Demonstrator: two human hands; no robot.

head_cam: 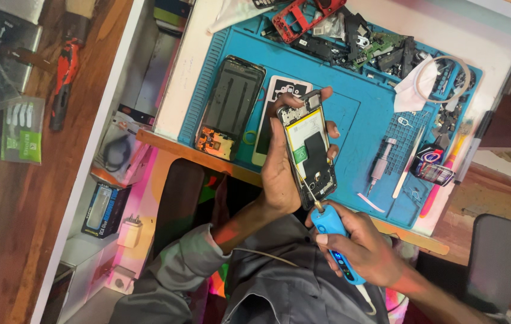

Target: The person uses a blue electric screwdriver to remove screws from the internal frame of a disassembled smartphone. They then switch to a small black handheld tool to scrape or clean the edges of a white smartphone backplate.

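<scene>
Left hand (281, 165) fingers wrapped round opened phone (308, 150); right hand (360, 246) fingers clamped on blue electric screwdriver (335, 240), tip touching phone's lower edge.

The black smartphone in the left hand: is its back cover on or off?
Off: the black smartphone shows its bare yellow-edged battery and inner frame.

White desk (190, 72) carries a blue work mat (351, 114), on it a black phone screen panel (231, 99), a white phone back (270, 114), a red phone frame (303, 18), dark loose parts (369, 45), a metal screwdriver (380, 165) and white tweezers (408, 165).
</scene>
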